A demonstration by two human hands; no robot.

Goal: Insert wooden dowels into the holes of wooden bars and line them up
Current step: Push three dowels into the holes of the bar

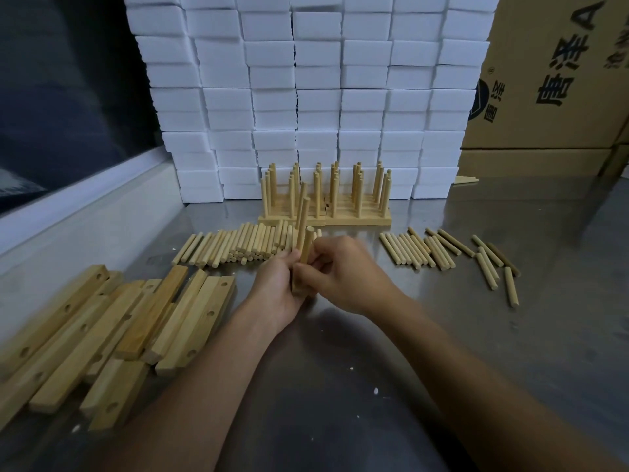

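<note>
At the table's middle my left hand [277, 284] grips a wooden bar [299, 288], mostly hidden between my hands, with upright dowels [302, 212] rising from it. My right hand [343, 274] pinches another dowel [308, 241] standing in the same bar. Several finished bars with dowels [326, 195] stand lined up at the back. Loose dowels lie in a pile [245, 245] behind my hands and in a second spread [442, 250] to the right. Empty drilled bars [112, 321] are heaped at the left.
A wall of white foam blocks [316, 97] rises behind the finished bars. A brown cardboard box [558, 80] stands at the back right. The steel table [340, 386] runs to a raised ledge [85, 206] on the left.
</note>
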